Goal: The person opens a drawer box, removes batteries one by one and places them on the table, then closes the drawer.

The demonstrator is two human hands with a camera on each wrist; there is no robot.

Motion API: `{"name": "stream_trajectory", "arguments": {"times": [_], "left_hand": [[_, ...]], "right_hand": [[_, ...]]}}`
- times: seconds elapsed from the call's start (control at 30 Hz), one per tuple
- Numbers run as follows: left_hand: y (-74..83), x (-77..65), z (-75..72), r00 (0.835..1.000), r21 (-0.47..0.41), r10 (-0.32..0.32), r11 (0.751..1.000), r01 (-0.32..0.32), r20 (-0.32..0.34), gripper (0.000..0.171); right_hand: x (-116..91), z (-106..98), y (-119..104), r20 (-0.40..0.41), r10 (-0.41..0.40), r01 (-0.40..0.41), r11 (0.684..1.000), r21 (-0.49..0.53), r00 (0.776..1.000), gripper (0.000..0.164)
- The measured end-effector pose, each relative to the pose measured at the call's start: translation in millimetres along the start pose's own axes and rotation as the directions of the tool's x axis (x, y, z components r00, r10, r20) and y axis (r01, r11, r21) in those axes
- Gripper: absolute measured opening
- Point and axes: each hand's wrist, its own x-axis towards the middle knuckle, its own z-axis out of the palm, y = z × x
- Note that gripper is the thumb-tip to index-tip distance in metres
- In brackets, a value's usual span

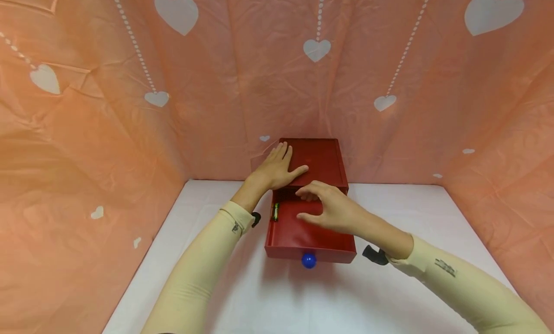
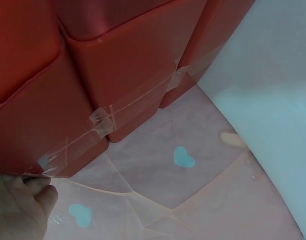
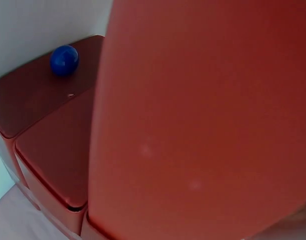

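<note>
A red drawer box stands against the back curtain with its top drawer pulled out toward me. My left hand rests on the box's top near the left edge, fingers straight and thumb spread. In the left wrist view, part of that hand shows beside the red side walls. Over the open drawer hovers my right hand, its fingers and thumb curved apart with nothing between them. Inside, along the drawer's left wall, lies a small black and yellow-green cylinder. The drawer front carries a round blue knob.
The right wrist view shows another blue knob on a closed drawer front. Clear tape runs across the red side walls. A white cloth covers the table, and orange-pink curtains with white hearts enclose it on three sides.
</note>
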Motion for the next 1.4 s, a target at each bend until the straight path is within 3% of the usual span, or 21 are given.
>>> {"name": "stream_trajectory", "arguments": {"times": [0.77,1.13,1.4], "left_hand": [[0.1,-0.2,-0.4,1.000,0.006,0.010,1.000,-0.010,0.002,0.097],[0.0,-0.6,0.5,1.000,0.007,0.005,1.000,-0.005,0.002,0.098],[0.4,-1.6,0.2,1.000,-0.008,0.003,1.000,-0.003,-0.001,0.098]], "right_hand": [[24.9,20.1,-4.5,0.094,0.067,-0.059,0.995,-0.078,0.993,0.050],[29.8,28.4,-3.1,0.160,0.099,-0.086,0.993,-0.084,0.982,0.054],[33.3,32.1,0.8,0.165,0.093,-0.083,0.995,-0.063,0.982,0.053]]}}
